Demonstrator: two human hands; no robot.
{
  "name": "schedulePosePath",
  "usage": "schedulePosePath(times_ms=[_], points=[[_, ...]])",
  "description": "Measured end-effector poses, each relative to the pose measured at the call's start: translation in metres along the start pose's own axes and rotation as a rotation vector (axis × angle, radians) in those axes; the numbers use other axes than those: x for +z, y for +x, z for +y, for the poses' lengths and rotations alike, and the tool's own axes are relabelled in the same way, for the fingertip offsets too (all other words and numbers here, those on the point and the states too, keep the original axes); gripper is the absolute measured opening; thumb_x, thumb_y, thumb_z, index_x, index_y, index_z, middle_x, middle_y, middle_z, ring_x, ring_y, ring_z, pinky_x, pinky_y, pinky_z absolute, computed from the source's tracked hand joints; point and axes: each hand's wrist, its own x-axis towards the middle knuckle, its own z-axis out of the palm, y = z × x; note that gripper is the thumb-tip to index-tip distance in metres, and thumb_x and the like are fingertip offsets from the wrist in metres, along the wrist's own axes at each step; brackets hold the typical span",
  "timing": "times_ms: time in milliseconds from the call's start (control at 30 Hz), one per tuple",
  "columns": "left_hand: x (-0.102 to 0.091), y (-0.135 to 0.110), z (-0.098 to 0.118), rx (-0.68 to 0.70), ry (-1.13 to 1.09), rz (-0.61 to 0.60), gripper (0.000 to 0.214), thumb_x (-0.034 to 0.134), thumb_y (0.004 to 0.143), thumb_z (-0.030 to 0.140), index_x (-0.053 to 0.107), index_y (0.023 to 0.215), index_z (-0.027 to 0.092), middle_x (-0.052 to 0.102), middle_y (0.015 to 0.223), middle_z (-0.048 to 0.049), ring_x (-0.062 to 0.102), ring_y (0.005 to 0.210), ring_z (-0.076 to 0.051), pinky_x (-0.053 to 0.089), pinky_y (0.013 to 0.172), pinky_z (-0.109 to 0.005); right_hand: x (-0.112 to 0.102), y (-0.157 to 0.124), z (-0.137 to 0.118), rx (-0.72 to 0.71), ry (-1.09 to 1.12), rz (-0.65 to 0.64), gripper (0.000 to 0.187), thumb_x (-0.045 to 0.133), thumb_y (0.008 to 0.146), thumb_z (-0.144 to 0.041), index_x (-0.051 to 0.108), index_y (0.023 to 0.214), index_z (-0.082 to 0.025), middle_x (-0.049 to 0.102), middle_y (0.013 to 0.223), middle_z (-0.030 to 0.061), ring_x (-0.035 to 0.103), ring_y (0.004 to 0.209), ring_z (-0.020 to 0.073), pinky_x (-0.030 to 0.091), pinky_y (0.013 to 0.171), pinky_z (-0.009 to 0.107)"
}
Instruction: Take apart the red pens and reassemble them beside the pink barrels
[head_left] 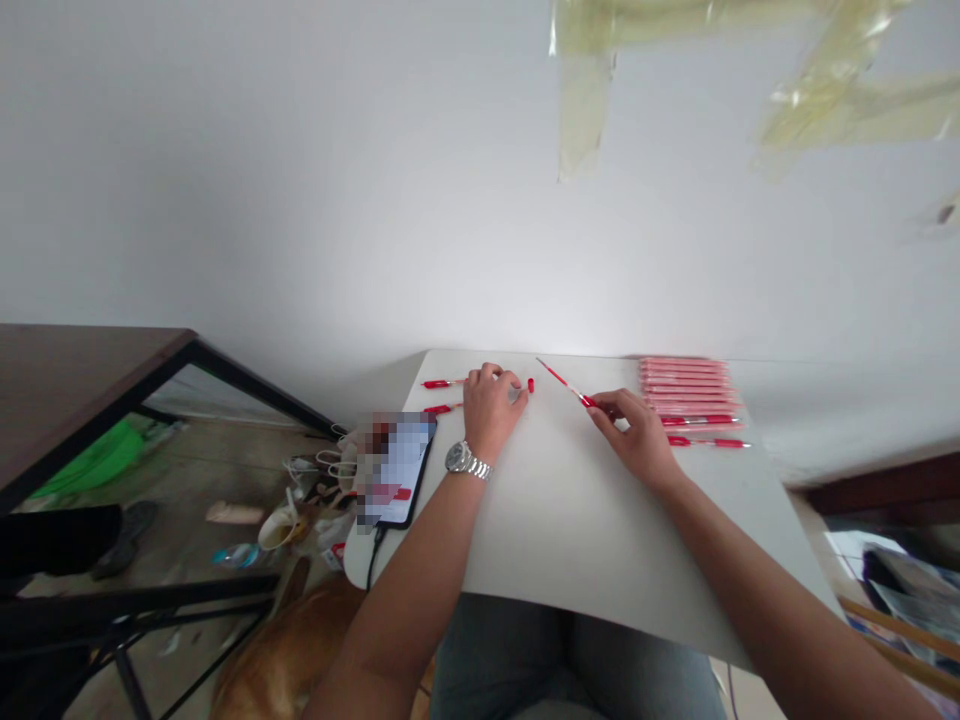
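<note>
My left hand (491,400), wearing a metal wristwatch (466,459), is low over the white table with its fingers curled. A small red pen piece (531,385) shows at its thumb and fingertip, which look closed on the piece's near end. My right hand (636,435) pinches a red pen (591,402) by its grip. From that pen a thin refill (559,375) sticks out, bare, toward the upper left. Two red pen parts, an upper one (442,384) and a lower one (441,408), lie left of my left hand, which partly hides them.
A row of several pink-red pens (684,385) lies at the table's back right, with a separate red pen (709,442) in front. A phone (411,480) with a cable rests on the left edge. A dark-topped table (90,370) stands left; a brown dog (289,655) is below.
</note>
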Motion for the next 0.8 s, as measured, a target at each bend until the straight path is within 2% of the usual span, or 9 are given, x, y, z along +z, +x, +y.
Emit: schedulePosePath(times_ms=[167, 333, 433, 500, 667, 800], points=[[0.001, 0.000, 0.003, -0.030, 0.035, 0.013, 0.006, 0.075, 0.089, 0.031, 0.074, 0.090, 0.025, 0.064, 0.110, -0.0101, 0.056, 0.105, -0.032, 0.043, 0.094, -0.048, 0.000, 0.000, -0.002, 0.005, 0.006, 0.001, 0.021, 0.062, 0.101, -0.041, 0.070, 0.104, -0.022, 0.070, 0.094, 0.0061, 0.067, 0.076, 0.0189, 0.057, 0.069, 0.035], [-0.003, 0.003, 0.003, -0.069, -0.112, 0.145, 0.003, 0.069, 0.091, 0.025, 0.069, 0.094, 0.023, 0.064, 0.106, -0.0099, 0.058, 0.101, -0.029, 0.045, 0.094, -0.046, -0.001, 0.000, -0.002, 0.009, -0.002, 0.004, 0.024, 0.062, 0.101, -0.044, 0.070, 0.104, -0.022, 0.071, 0.095, 0.0069, 0.067, 0.077, 0.0193, 0.057, 0.069, 0.036], [-0.004, 0.005, 0.001, -0.096, -0.330, 0.248, 0.006, 0.065, 0.093, 0.024, 0.067, 0.099, 0.022, 0.064, 0.106, -0.0092, 0.060, 0.095, -0.024, 0.048, 0.091, -0.041, -0.001, 0.000, -0.001, 0.004, -0.005, -0.005, 0.024, 0.061, 0.101, -0.044, 0.070, 0.105, -0.022, 0.071, 0.095, 0.0067, 0.067, 0.076, 0.0190, 0.057, 0.069, 0.036], [-0.001, 0.007, -0.001, -0.112, -0.514, 0.271, 0.007, 0.064, 0.096, 0.027, 0.065, 0.099, 0.022, 0.065, 0.102, -0.0078, 0.061, 0.090, -0.021, 0.049, 0.087, -0.037, 0.000, 0.000, 0.000, 0.000, -0.006, -0.011, 0.023, 0.062, 0.101, -0.043, 0.070, 0.104, -0.022, 0.070, 0.094, 0.0064, 0.066, 0.075, 0.0184, 0.056, 0.068, 0.035], [0.010, 0.010, -0.002, -0.217, -1.097, 0.194, 0.022, 0.073, 0.091, 0.037, 0.058, 0.092, 0.022, 0.069, 0.090, -0.0038, 0.068, 0.086, -0.017, 0.053, 0.084, -0.032, 0.001, 0.000, -0.002, -0.012, 0.005, -0.036, 0.020, 0.062, 0.101, -0.040, 0.070, 0.105, -0.022, 0.069, 0.092, 0.0058, 0.066, 0.075, 0.0182, 0.056, 0.069, 0.035], [0.016, 0.010, 0.000, -0.300, -1.306, 0.175, 0.030, 0.081, 0.084, 0.039, 0.058, 0.091, 0.021, 0.072, 0.091, -0.0031, 0.069, 0.084, -0.015, 0.054, 0.085, -0.032, 0.001, 0.000, -0.002, -0.012, 0.015, -0.049, 0.018, 0.063, 0.101, -0.038, 0.070, 0.105, -0.022, 0.069, 0.092, 0.0056, 0.066, 0.075, 0.0180, 0.056, 0.069, 0.035]])
